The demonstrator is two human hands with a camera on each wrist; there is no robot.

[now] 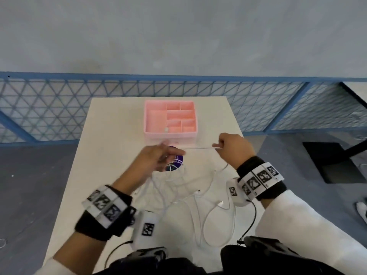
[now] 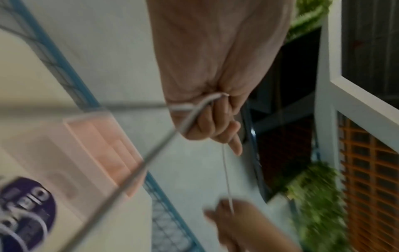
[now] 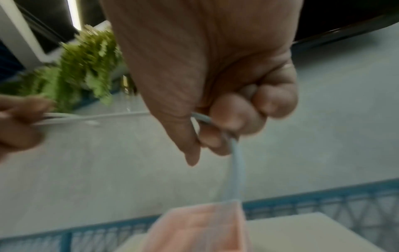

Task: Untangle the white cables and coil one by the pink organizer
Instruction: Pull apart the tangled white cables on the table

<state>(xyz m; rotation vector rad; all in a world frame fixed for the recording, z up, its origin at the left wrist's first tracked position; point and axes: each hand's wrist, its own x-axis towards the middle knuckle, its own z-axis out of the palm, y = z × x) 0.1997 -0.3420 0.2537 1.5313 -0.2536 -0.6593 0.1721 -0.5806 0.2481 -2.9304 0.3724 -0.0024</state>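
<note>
A white cable point(image 1: 198, 148) is stretched taut between my two hands above the white table point(image 1: 111, 135), just in front of the pink organizer point(image 1: 170, 118). My left hand point(image 1: 158, 155) grips one stretch of it; the left wrist view shows the cable point(image 2: 194, 109) wrapped through curled fingers point(image 2: 213, 129). My right hand point(image 1: 228, 143) pinches the other stretch, with fingers point(image 3: 233, 117) curled round the cable point(image 3: 236, 170). More white cables point(image 1: 190, 199) lie in loose tangled loops on the table near me.
A round purple sticker point(image 1: 176, 161) lies on the table under my left hand. A blue mesh fence point(image 1: 49, 108) runs behind the table. The organizer point(image 3: 200, 226) shows several open compartments. Dark table legs point(image 1: 337, 161) stand at the right.
</note>
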